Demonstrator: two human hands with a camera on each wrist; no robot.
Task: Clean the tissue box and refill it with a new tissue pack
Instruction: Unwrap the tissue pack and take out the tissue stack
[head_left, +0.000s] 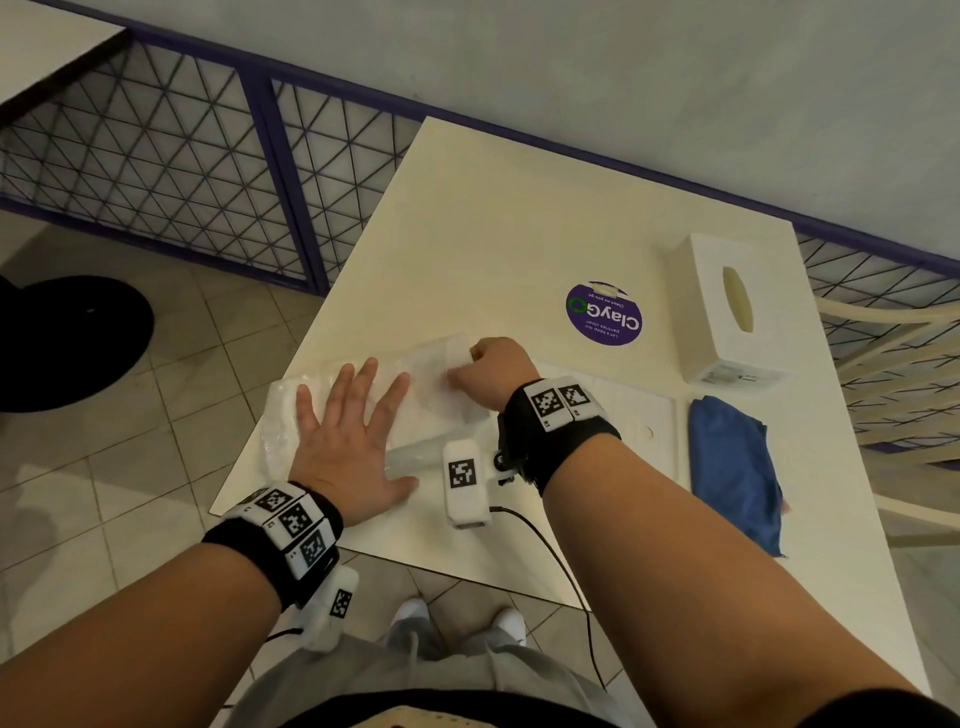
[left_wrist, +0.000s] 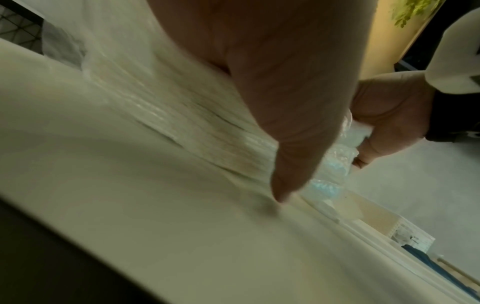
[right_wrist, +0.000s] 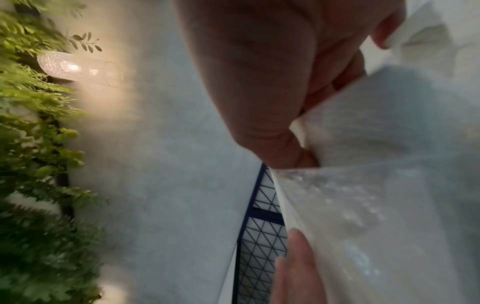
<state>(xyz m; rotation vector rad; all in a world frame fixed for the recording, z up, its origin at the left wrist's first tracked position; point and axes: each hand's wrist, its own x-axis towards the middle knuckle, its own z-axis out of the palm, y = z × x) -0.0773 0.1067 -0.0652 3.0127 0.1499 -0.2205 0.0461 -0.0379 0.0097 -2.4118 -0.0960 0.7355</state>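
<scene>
Beside the tissue box (head_left: 727, 306), the flat left hand (head_left: 348, 436) pins the tissue pack (head_left: 415, 395) while the right hand (head_left: 493, 371) pinches its wrapper, probably to open it.

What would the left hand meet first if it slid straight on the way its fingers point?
The left hand lies flat on the tissue pack, fingers pointing to its far edge. Beyond lies bare table, then probably the railing.

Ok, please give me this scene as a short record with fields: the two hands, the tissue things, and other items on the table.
left hand: flat, fingers spread, pressing on tissue pack
right hand: fingers curled, gripping the pack's right end
tissue box: far right of table, slot empty
blue cloth: right, near edge
round sticker: left of box
</scene>
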